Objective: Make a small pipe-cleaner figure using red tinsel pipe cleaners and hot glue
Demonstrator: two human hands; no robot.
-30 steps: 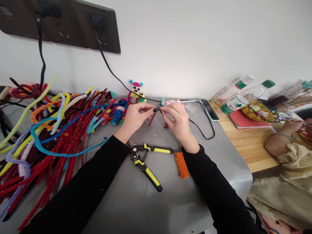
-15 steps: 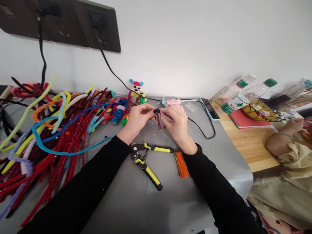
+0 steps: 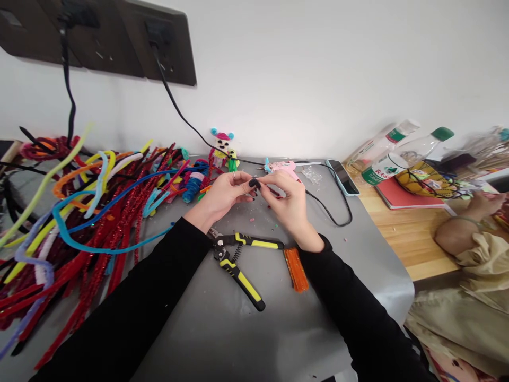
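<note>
My left hand (image 3: 225, 197) and my right hand (image 3: 285, 202) meet fingertip to fingertip above the grey table. Both pinch a short piece of red glittery pipe cleaner (image 3: 274, 191); most of it is hidden by the fingers. Below the hands lie pliers (image 3: 247, 286) with black and yellow handles spread apart. A bundle of short orange pipe cleaners (image 3: 296, 269) is beside my right sleeve. Just behind my right hand rests a pink tool, seemingly a glue gun (image 3: 289, 168). Small pipe-cleaner figures (image 3: 222, 144) stand against the wall.
A large heap of coloured pipe cleaners (image 3: 91, 228) covers the left side. At the right are a phone (image 3: 342, 178), plastic bottles (image 3: 384, 168), a red notebook (image 3: 401, 196) and a co-worker's arm (image 3: 455, 234). A black cord (image 3: 175, 109) hangs from the wall socket (image 3: 159, 42).
The red pipe cleaner piece that hung down between my hands no longer dangles there; red now shows behind my right fingers. My hands stay in nearly the same place, fingertips shifting slightly.
</note>
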